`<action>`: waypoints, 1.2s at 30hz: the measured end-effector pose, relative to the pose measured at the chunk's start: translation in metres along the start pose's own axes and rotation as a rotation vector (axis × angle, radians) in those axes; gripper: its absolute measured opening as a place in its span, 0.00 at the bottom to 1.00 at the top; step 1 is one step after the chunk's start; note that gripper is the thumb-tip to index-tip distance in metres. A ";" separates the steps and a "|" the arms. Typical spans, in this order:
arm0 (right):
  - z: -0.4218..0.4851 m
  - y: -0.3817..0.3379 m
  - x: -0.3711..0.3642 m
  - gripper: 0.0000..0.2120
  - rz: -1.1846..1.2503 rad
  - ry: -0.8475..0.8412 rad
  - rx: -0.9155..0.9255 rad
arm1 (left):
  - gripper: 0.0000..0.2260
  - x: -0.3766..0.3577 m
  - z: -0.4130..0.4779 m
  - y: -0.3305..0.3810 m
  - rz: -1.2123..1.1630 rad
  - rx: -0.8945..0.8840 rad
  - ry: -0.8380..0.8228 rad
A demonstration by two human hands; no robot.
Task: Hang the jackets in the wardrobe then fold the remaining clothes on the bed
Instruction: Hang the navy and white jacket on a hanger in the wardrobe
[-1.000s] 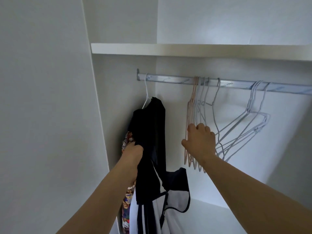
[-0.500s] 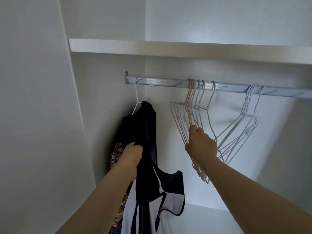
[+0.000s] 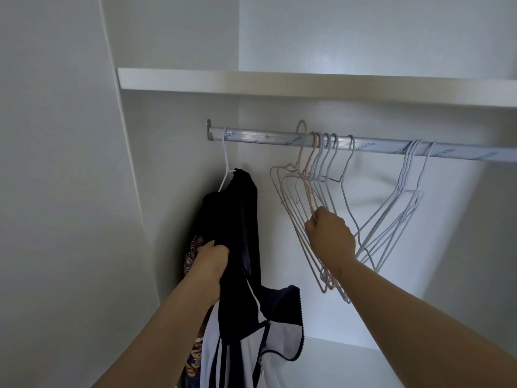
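A dark garment (image 3: 237, 208) hangs on a white hanger (image 3: 225, 166) at the left end of the silver wardrobe rail (image 3: 279, 140). My left hand (image 3: 212, 261) grips a black-and-white jacket (image 3: 251, 317) with a zip edge, held up beside that dark garment. A patterned, colourful cloth (image 3: 193, 357) shows behind my left forearm. My right hand (image 3: 328, 236) holds a pink wire hanger (image 3: 303, 169) from a bunch of empty hangers (image 3: 321, 177); its hook is lifted above the rail.
A second bunch of pale empty hangers (image 3: 402, 197) hangs further right on the rail. A white shelf (image 3: 307, 85) runs just above the rail. White wardrobe walls close in on the left and back; the wardrobe floor (image 3: 349, 365) lies below.
My right hand moved up the hanger bunch and lifted a pink hanger, whose hook now stands above the rail. My left hand keeps its hold on the jacket.
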State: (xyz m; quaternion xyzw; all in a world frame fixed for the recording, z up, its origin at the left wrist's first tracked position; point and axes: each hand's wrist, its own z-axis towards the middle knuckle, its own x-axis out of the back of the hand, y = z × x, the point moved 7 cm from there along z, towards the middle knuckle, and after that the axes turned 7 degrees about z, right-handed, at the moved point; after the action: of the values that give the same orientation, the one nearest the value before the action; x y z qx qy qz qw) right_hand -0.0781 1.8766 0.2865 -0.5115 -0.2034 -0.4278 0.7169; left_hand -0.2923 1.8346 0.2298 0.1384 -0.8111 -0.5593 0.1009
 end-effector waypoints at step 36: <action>-0.212 0.092 -0.155 0.16 1.159 -0.858 -1.092 | 0.18 -0.054 0.009 -0.175 0.103 0.370 -0.089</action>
State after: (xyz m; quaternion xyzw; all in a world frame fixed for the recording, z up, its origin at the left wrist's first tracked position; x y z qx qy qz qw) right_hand -0.1186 1.7573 0.0389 -0.9184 0.0674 0.1908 0.3400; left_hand -0.2247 1.8018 0.0628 0.0880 -0.9097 -0.4003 0.0666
